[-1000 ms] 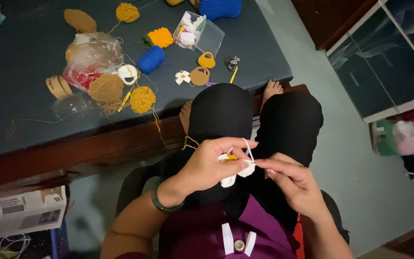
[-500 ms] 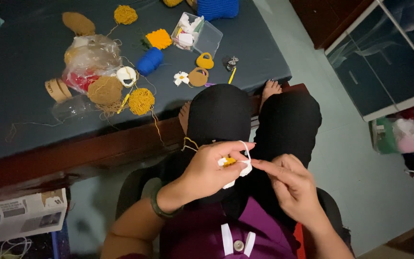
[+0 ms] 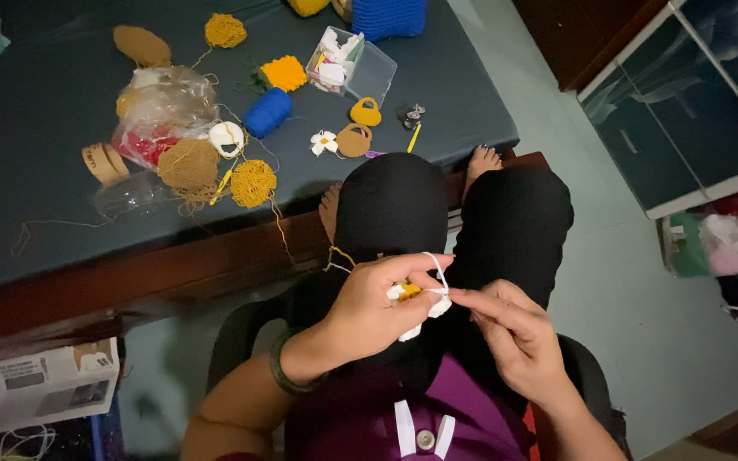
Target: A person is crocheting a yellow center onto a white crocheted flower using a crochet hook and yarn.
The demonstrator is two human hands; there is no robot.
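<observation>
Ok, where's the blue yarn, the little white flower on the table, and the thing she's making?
blue yarn roll (image 3: 267, 112), head view, middle of its side.
white crocheted flower (image 3: 325, 142), head view, its centre.
white and yellow crochet piece (image 3: 409, 294), head view, the part showing beside the left hand (image 3: 369, 312).

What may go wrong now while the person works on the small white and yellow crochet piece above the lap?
1. The yellow strand runs from the yellow yarn ball over the table edge; a pull might drag the ball off.
2. The crochet piece is pinched only by the left hand and right hand; it might slip into the lap.
</observation>
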